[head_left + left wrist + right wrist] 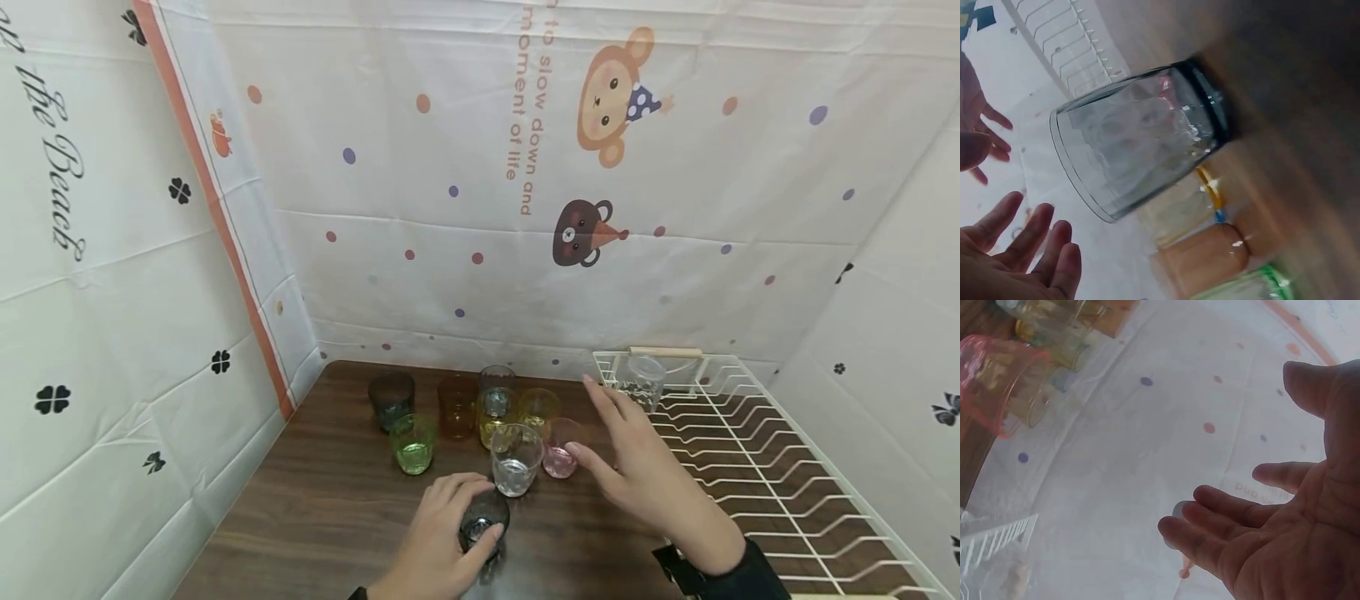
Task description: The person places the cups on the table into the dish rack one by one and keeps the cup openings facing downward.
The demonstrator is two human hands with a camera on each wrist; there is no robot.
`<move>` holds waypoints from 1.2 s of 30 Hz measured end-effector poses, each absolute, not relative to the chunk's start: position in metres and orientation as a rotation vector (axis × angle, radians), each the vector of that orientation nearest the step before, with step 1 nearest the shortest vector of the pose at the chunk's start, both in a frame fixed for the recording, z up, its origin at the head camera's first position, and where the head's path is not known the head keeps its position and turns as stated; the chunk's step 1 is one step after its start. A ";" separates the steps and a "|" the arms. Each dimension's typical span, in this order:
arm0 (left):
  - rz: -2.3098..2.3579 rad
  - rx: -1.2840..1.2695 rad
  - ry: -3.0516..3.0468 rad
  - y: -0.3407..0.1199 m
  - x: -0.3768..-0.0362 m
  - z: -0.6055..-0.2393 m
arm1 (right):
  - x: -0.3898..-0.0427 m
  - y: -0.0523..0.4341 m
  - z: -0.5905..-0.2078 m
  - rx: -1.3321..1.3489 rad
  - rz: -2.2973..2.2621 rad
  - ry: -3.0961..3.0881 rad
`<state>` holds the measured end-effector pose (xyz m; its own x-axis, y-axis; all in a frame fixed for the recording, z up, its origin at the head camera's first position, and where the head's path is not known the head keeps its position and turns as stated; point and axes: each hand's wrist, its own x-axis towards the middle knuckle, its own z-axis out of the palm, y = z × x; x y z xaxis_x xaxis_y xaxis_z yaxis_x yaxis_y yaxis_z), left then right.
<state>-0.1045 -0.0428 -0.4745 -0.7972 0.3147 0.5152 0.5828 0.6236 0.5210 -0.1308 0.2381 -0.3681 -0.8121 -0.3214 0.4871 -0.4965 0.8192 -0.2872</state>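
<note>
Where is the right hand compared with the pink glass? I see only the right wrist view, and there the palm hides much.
Observer: In the head view the right hand is open, just to the right of the pink glass. Its fingers are spread. I cannot tell if one touches the glass.
Operator: And where is the other hand?
Observer: The left hand is nearer to the person, at a dark grey glass on the table. Whether it grips the glass is unclear.
Operator: Does the rack hold anything?
Observer: Yes, one clear glass stands in the far left corner of the white wire rack.
</note>
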 end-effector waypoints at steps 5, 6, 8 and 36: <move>-0.925 -0.773 -2.614 -0.036 -0.109 -0.468 | -0.133 0.230 -0.372 0.591 0.627 -2.587; -0.911 -0.782 -2.652 -0.035 -0.110 -0.467 | -0.133 0.229 -0.372 0.584 0.636 -2.594; -0.889 -0.788 -2.722 -0.033 -0.111 -0.467 | -0.133 0.226 -0.372 0.572 0.656 -2.604; -0.592 -0.833 -3.009 -0.025 -0.122 -0.469 | -0.138 0.212 -0.368 0.584 0.776 -2.513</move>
<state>-0.1222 -0.0254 -0.4687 -0.8620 0.5030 0.0637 0.4896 0.7931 0.3623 -0.1382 0.2124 -0.3684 -0.8120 -0.2598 0.5227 -0.5093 0.7528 -0.4170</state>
